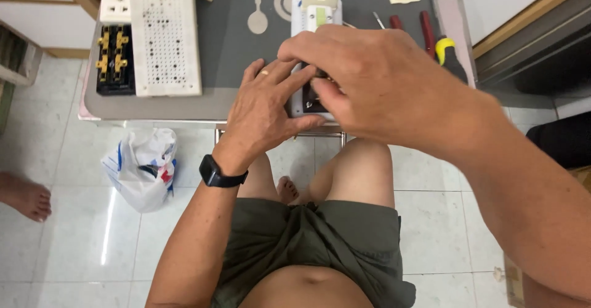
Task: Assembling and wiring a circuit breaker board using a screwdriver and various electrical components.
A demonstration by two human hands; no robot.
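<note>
Near: person seated, left hand (266,108) with a black watch (217,174) lies flat, fingers spread, pinning the white socket strip (315,22) at the surface's (234,56) front edge. Right hand (363,74) pinches a small dark part over the strip's near end; what it is can't be made out. Strip's long axis runs near-to-far, far end with brass contacts pointing away. Likely light, rigid plastic, brittle at clips; best held by the long sides, off the contacts. Left: perforated white board (165,34), black block with brass terminals (114,59). Right: red screwdrivers (426,28), yellow-handled tool (444,46). Plastic bag (143,166) on the floor.
</note>
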